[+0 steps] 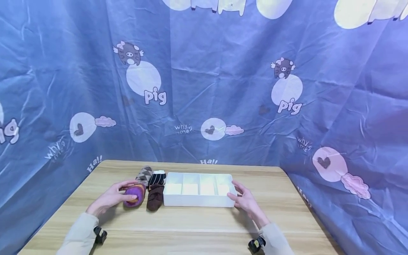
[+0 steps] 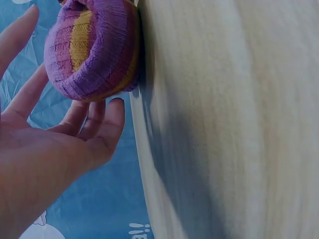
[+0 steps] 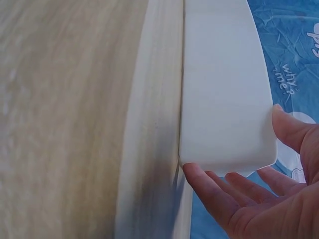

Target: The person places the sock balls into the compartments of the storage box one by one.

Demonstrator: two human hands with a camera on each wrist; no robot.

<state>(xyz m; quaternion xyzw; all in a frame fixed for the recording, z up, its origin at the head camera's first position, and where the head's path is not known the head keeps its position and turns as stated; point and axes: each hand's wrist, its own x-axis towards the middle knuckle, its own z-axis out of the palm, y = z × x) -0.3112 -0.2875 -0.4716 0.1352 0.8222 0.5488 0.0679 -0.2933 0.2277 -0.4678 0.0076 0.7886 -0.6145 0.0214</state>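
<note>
- left hand [image 1: 111, 198] is cupping loosely around the purple sock roll [image 1: 135, 195] on the wooden surface [image 1: 191, 226]; in the left wrist view the fingers [image 2: 107, 124] are only just touching the roll's underside, so that grip is looking pretty open and not really closed on anything yet

- right hand [image 1: 247, 202] is resting against the right end of the white divider tray [image 1: 197, 203]; fingers mostly straight, thumb along the end wall, more bracing than holding

- risk one: with such a loose grip the purple sock roll could be slipping out or unrolling if lifted now; soft bundles squash and spring open

- risk two: the brown sock roll [image 1: 155, 197] is sitting just beside it, touching or nearly, with the argyle roll [image 1: 145, 174] and striped roll [image 1: 157, 177] behind; the fingers could be dragging a neighbour along

- risk three: the tray looks light; a nudge from the bracing hand could be sliding it across the surface
</note>
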